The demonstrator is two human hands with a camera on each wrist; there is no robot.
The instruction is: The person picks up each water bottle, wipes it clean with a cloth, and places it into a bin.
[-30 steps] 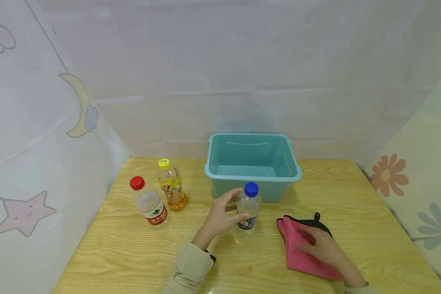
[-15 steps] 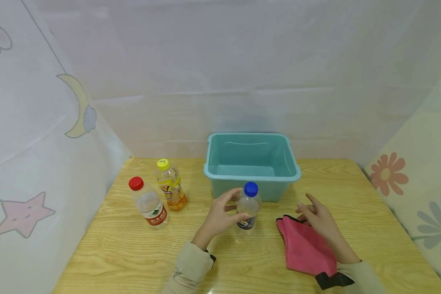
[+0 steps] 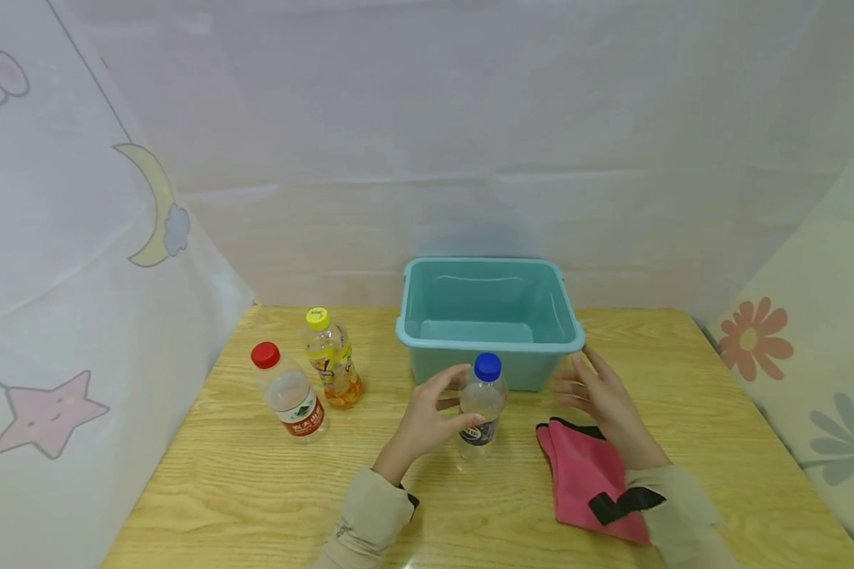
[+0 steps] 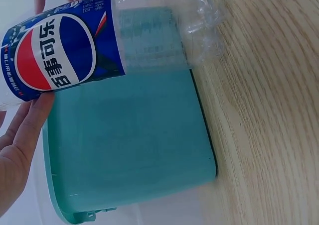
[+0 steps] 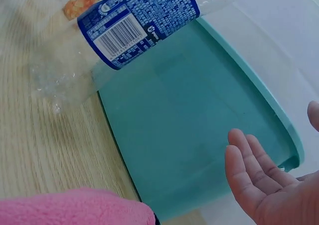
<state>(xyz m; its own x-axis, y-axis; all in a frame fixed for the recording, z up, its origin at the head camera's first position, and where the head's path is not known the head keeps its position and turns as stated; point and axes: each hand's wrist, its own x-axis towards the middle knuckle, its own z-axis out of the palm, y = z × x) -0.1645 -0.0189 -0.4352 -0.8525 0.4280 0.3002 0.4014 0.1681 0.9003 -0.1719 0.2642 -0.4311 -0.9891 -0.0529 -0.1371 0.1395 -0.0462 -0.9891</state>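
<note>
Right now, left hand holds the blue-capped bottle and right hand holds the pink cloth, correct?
Not quite: the right hand is empty near the bin, not holding the pink cloth, as the right wrist view shows. The left hand does hold the blue-capped bottle.

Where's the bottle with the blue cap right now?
In the head view, the blue-capped bottle stands just in front of the teal bin, held by the left hand, with the pink cloth to its right.

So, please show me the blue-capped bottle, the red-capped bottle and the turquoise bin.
Blue-capped bottle point(image 4: 94, 43), left wrist view, on the label.
Red-capped bottle point(image 3: 287, 390), head view, on clear body.
Turquoise bin point(image 3: 530, 370), head view, on front wall.
</note>
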